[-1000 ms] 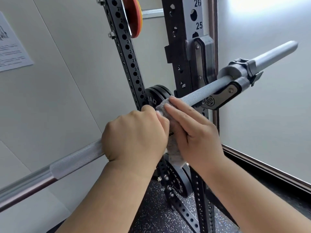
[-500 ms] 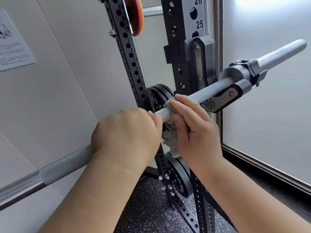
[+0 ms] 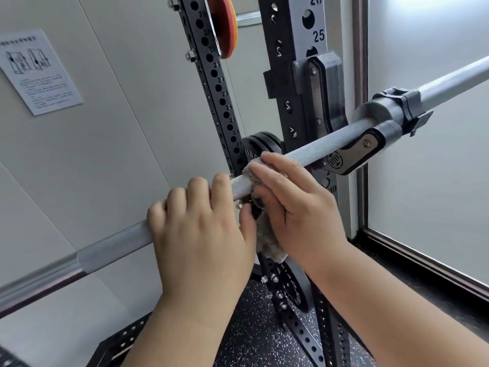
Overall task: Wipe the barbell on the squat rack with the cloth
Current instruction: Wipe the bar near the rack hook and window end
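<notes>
number 25 on the squat rack upright [image 3: 293, 35]

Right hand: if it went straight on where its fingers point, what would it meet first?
Probably the black weight plate just beyond the cloth, behind the barbell; depth is unclear.

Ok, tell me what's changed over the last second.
The left hand slid left along the bar, away from the cloth, so bare bar now shows between them. Nothing was let go: the left hand still grips the bar, and the right hand still holds the cloth round it near the hook.
</notes>
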`<state>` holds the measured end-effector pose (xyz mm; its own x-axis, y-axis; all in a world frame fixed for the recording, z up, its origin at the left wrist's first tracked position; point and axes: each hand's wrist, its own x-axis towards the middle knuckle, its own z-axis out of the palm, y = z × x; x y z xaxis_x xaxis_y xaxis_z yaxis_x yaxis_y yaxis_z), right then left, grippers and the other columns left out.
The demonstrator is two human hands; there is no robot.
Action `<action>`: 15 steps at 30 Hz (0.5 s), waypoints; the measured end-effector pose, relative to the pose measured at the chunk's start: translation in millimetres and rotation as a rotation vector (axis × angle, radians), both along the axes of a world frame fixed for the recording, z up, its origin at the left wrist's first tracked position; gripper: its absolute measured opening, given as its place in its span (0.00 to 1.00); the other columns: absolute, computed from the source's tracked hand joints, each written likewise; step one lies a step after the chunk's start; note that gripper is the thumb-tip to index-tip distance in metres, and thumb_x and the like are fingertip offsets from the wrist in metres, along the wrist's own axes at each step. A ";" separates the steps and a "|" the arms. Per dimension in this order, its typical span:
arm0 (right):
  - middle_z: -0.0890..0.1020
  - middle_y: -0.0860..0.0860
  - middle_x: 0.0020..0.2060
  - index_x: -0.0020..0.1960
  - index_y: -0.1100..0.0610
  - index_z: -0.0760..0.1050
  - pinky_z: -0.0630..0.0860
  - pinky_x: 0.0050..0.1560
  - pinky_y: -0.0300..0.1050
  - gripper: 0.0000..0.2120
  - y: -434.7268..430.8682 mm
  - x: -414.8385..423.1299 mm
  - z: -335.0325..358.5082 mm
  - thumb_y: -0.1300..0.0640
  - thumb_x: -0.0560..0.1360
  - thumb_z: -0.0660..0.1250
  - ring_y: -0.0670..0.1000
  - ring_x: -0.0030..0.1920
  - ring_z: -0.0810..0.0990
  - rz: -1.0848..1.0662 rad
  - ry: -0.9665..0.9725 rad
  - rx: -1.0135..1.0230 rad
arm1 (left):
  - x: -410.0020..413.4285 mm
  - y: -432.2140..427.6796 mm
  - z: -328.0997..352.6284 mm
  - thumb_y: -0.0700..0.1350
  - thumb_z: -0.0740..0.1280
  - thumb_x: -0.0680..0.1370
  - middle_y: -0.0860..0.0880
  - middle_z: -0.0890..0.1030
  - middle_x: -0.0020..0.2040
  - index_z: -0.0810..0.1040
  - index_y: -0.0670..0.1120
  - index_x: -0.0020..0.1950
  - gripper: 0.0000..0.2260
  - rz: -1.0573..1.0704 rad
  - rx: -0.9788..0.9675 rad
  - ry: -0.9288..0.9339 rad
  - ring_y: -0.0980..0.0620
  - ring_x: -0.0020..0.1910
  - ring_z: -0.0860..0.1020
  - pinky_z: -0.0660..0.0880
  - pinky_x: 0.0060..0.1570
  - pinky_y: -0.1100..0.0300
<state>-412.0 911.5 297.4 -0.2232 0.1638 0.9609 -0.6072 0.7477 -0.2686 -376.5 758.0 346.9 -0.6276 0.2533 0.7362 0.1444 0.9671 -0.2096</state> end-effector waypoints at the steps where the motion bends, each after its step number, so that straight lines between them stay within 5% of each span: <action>1: 0.81 0.53 0.66 0.64 0.59 0.83 0.80 0.62 0.45 0.12 7.3 -1.0 0.6 0.60 0.83 0.67 0.49 0.63 0.81 -0.036 -0.011 -0.010 | -1.5 -0.2 -0.6 0.59 0.59 0.81 0.45 0.76 0.47 0.75 0.47 0.60 0.18 -0.006 0.004 0.015 0.40 0.46 0.74 0.63 0.47 0.46; 6: 0.79 0.53 0.66 0.64 0.60 0.82 0.78 0.61 0.38 0.12 -1.8 0.4 1.9 0.59 0.84 0.64 0.46 0.61 0.80 -0.010 -0.061 -0.113 | -12.9 0.3 11.1 0.62 0.54 0.83 0.46 0.76 0.37 0.74 0.47 0.46 0.21 -0.028 -0.020 0.039 0.40 0.36 0.74 0.57 0.40 0.51; 11: 0.81 0.50 0.64 0.63 0.58 0.83 0.79 0.58 0.45 0.13 16.8 -3.7 7.8 0.55 0.85 0.64 0.46 0.60 0.81 -0.042 -0.052 -0.083 | -13.7 6.8 21.2 0.63 0.53 0.82 0.46 0.75 0.29 0.67 0.49 0.39 0.21 -0.044 -0.002 0.024 0.45 0.29 0.63 0.57 0.35 0.54; 15: 0.77 0.52 0.68 0.67 0.60 0.79 0.77 0.59 0.35 0.14 -3.8 0.6 4.6 0.56 0.84 0.64 0.45 0.62 0.78 0.012 -0.117 -0.107 | -12.1 11.8 32.2 0.64 0.49 0.81 0.48 0.69 0.24 0.65 0.49 0.34 0.25 0.024 -0.010 0.009 0.45 0.24 0.61 0.49 0.30 0.61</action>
